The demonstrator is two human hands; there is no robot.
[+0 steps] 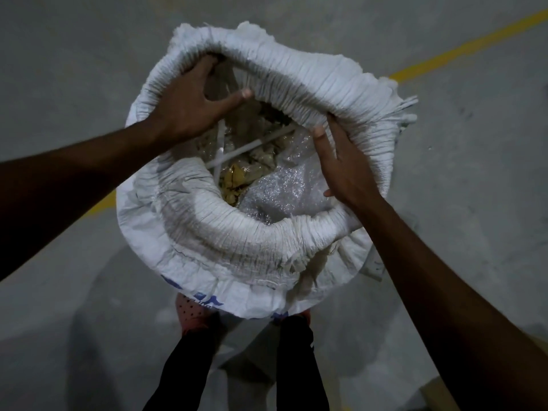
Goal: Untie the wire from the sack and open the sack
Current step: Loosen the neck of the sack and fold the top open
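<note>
Opening step: the left hand (189, 106) grips the rim of the sack (296, 81), the right hand (344, 164) presses flat; next, spread it wider.

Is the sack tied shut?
No, the sack has its mouth gaping wide, with bubble wrap showing inside.

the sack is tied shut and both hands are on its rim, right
No. The sack is open, not tied shut: the head view shows its mouth spread wide, with bubble wrap inside. The left hand and right hand are indeed on its rim.
</note>
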